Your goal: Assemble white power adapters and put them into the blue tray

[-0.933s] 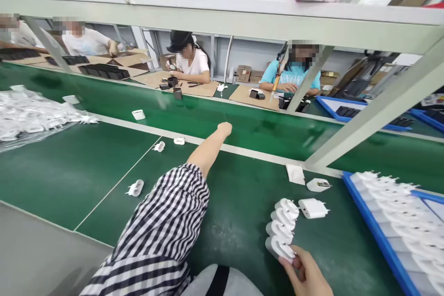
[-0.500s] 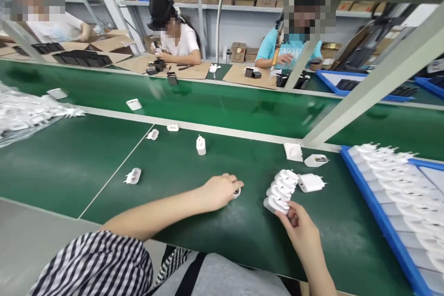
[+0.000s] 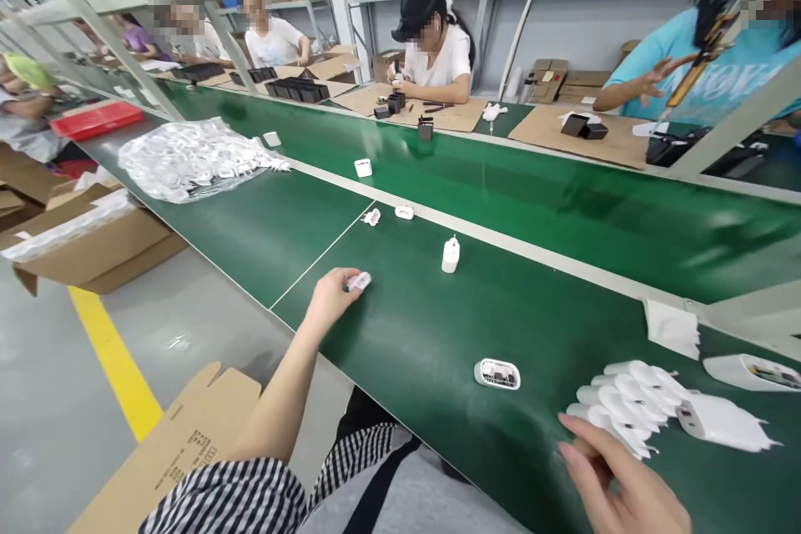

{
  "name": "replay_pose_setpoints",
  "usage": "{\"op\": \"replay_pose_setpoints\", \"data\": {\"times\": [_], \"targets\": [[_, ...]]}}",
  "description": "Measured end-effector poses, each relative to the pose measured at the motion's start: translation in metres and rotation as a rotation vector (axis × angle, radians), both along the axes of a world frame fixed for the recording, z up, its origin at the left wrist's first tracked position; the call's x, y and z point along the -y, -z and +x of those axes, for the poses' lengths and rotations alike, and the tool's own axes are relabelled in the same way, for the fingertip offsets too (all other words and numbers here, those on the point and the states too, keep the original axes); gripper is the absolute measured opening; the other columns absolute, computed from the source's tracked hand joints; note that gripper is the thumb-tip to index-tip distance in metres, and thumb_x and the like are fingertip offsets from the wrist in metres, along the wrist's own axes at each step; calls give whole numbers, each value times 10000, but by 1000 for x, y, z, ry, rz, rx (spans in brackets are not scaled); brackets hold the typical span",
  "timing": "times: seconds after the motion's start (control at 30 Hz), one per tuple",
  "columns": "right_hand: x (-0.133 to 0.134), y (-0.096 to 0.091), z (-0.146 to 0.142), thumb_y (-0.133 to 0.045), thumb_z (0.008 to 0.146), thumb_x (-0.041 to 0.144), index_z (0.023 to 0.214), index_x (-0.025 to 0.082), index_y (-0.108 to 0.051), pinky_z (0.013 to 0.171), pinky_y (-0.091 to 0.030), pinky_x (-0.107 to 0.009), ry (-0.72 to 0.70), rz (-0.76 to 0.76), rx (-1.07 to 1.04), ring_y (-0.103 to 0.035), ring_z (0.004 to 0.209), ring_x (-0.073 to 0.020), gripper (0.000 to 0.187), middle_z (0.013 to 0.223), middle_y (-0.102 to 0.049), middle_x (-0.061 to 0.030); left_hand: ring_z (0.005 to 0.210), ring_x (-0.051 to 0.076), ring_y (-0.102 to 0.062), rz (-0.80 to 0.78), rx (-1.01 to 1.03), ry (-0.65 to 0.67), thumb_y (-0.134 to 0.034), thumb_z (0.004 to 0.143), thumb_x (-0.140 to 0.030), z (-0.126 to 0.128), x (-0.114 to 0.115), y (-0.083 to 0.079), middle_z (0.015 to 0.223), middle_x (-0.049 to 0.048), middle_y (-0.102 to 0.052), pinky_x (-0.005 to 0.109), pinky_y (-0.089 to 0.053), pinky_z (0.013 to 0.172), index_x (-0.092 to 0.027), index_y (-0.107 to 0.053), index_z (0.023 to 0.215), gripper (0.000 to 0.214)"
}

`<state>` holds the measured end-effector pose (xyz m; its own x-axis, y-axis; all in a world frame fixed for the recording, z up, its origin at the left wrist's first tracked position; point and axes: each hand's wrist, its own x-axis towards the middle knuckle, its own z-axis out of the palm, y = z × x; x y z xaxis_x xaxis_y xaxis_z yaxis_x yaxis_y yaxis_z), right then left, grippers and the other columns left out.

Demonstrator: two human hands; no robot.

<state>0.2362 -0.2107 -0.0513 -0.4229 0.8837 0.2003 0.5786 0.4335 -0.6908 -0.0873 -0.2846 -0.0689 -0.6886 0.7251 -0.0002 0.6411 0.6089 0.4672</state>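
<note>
Plug (image 3: 360, 281) in hand (image 3: 334, 299), bench edge (image 3: 269, 310) near, housing (image 3: 497, 374) apart

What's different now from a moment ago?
The left hand has let go of the open white case, moved left and taken hold of a small plug cap. The right hand has come off the row of white chargers. The row and the bag of white pieces stayed put.

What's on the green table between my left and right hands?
In the head view, an open white casing rests on the green table between your left hand and right hand.
</note>
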Motion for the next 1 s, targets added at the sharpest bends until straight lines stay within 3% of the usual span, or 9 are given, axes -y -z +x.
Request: {"op": "replay_pose_setpoints", "data": {"times": [0.13,0.23,0.3,0.43,0.5,0.6,0.67,0.73,1.0], "targets": [[-7,3,-36,-427,710,368,915,222,-511,527,-439,-239,-153,-296,-201,-510,558,-113,265,714,-552,-21,838,148,-522,360,481,346,-567,614,-247,72,-10,-5,948,41,-561,272,-436,720,-174,-531,881,279],[-13,12,-49,-500,668,337,1069,241,-423,525,-459,-243,-339,-564,-408,-533,648,-113,420,949,-516,-55,810,147,-543,399,958,510,-579,616,-244,123,-20,-4,890,54,-583,276,-447,705,-138,-526,818,234],[-14,18,-50,-554,627,331,1000,251,-479,480,-452,-227,-332,-592,-516,-533,668,-119,389,960,-502,-47,767,129,-554,397,1090,511,-556,642,-224,143,-28,0,857,47,-583,269,-451,693,-132,-522,808,193],[-20,22,-40,-534,652,326,791,232,-559,452,-450,-228,-143,-349,-539,-537,638,-120,170,880,-519,-32,853,122,-507,436,749,436,-548,639,-220,147,-37,7,1005,39,-504,261,-416,756,-177,-517,922,288],[-24,21,-36,-517,671,297,785,224,-566,581,-473,-276,-124,-192,-334,-546,762,-158,144,928,-535,-48,839,124,-499,326,564,462,-571,607,-232,142,-38,10,1025,30,-487,262,-419,734,-207,-446,1047,458],[-29,18,-35,-457,716,249,808,213,-573,748,-428,-333,-228,-10,48,-511,906,-189,152,980,-558,-62,791,136,-510,93,459,645,-599,569,-278,141,-38,13,996,13,-510,268,-425,701,-218,-429,1068,530],[-31,16,-38,-403,746,225,833,212,-570,740,-431,-324,-312,46,208,-522,892,-180,189,967,-573,-55,813,143,-512,38,411,681,-569,604,-307,146,-38,15,987,2,-525,263,-416,713,-219,-470,1017,434],[-31,14,-39,-385,756,215,842,212,-567,703,-445,-292,-351,77,282,-536,863,-165,201,954,-578,-44,781,132,-527,19,395,625,-533,641,-319,151,-40,16,944,-6,-553,247,-417,692,-219,-436,1058,440],[-34,13,-36,-423,747,219,826,225,-572,647,-459,-232,-377,120,279,-567,793,-130,169,908,-596,-6,666,135,-551,-21,175,640,-416,729,-380,155,-39,17,738,-21,-595,222,-406,569,-243,-459,1021,325]]}}
